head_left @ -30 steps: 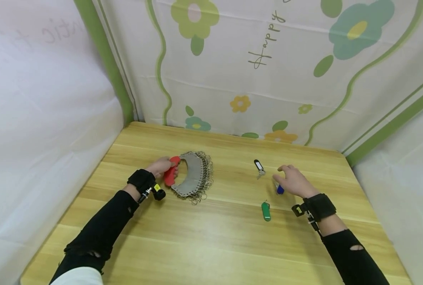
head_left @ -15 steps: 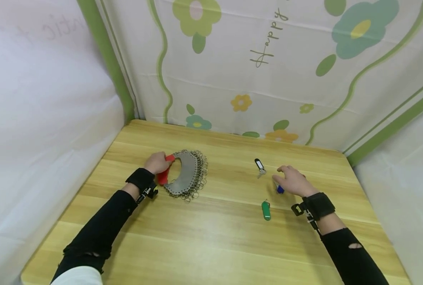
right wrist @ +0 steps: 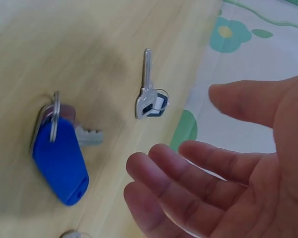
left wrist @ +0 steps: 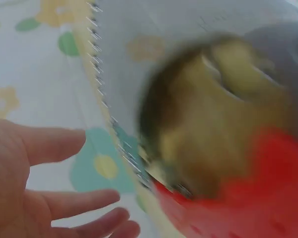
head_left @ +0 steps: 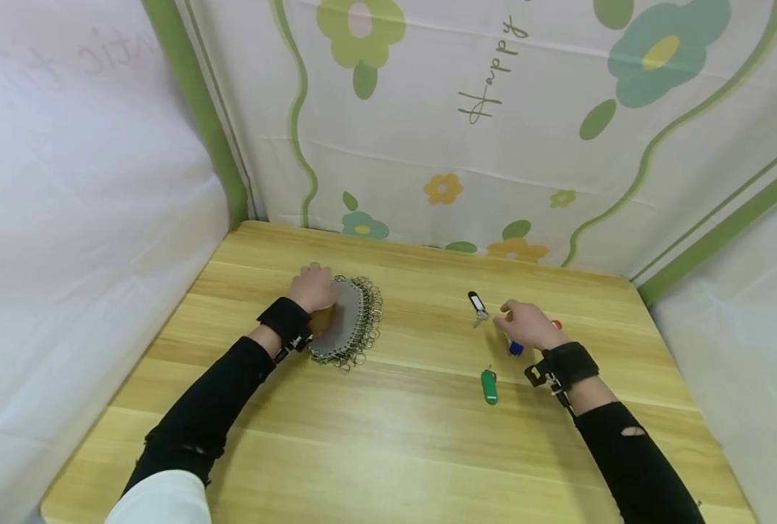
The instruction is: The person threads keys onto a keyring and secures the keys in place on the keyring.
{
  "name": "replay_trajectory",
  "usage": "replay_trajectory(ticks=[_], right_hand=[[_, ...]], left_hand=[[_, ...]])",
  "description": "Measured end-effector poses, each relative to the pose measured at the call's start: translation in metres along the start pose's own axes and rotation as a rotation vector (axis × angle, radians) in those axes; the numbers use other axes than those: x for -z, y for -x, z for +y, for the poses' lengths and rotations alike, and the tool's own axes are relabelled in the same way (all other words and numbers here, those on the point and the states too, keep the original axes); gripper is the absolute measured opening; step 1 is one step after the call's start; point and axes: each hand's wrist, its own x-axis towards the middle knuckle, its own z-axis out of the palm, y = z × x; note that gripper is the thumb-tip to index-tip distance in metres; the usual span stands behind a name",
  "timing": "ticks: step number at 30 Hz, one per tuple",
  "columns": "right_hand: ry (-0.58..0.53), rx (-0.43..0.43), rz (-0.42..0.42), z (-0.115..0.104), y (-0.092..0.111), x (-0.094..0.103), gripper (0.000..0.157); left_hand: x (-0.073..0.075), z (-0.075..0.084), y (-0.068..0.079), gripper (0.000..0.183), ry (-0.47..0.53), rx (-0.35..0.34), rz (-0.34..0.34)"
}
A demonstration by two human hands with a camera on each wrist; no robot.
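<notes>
A grey metal key-holder plate (head_left: 348, 320) with a curved edge full of small rings lies on the left part of the table. My left hand (head_left: 313, 287) is over its inner side. In the left wrist view its fingers are spread apart, and the plate's red handle (left wrist: 278, 198) is beside them, blurred. The head view hides that handle. My right hand (head_left: 529, 325) hovers with loosely bent fingers and holds nothing. Close to it is a key with a blue tag (right wrist: 62, 158). Farther off lies a key with a black-framed tag (head_left: 476, 300).
A green key tag (head_left: 489, 387) lies nearer the front. Something red (head_left: 556, 324), mostly hidden, shows behind my right hand. The wooden table (head_left: 388, 444) meets a white flowered cloth (head_left: 388, 145) at the back, with white cloth on both sides.
My left hand gripped the red handle and drew the plate slightly left; it has since let go and moved right, over the plate's inner side. My right hand has shifted slightly left.
</notes>
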Motion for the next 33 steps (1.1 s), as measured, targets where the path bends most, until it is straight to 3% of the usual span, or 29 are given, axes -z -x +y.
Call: replay_trajectory(ticks=[3, 6, 10, 13, 20, 27, 33], right_hand=[[0.024, 0.005, 0.014, -0.001, -0.010, -0.004, 0.045], [0.034, -0.002, 0.028, 0.001, -0.019, -0.007, 0.042], [0.031, -0.026, 0.041, -0.001, -0.030, -0.010, 0.038], [0.034, -0.061, 0.043, -0.002, -0.036, -0.013, 0.037], [0.046, -0.074, 0.080, -0.001, -0.042, -0.022, 0.023], [0.060, -0.065, 0.093, 0.003, -0.046, -0.027, 0.049], [0.070, -0.067, 0.101, 0.004, -0.049, -0.028, 0.048]], left_hand=[[-0.007, 0.016, -0.005, 0.034, -0.053, -0.115, 0.019], [-0.015, 0.034, -0.011, 0.017, -0.062, -0.280, 0.030], [-0.024, 0.049, -0.017, 0.030, -0.061, -0.410, -0.011], [-0.029, 0.055, -0.019, 0.034, -0.109, -0.422, -0.021], [-0.033, 0.064, -0.023, 0.014, -0.208, -0.401, 0.026], [-0.032, 0.070, -0.029, 0.015, -0.242, -0.361, -0.062], [-0.031, 0.072, -0.033, 0.027, -0.267, -0.334, -0.120]])
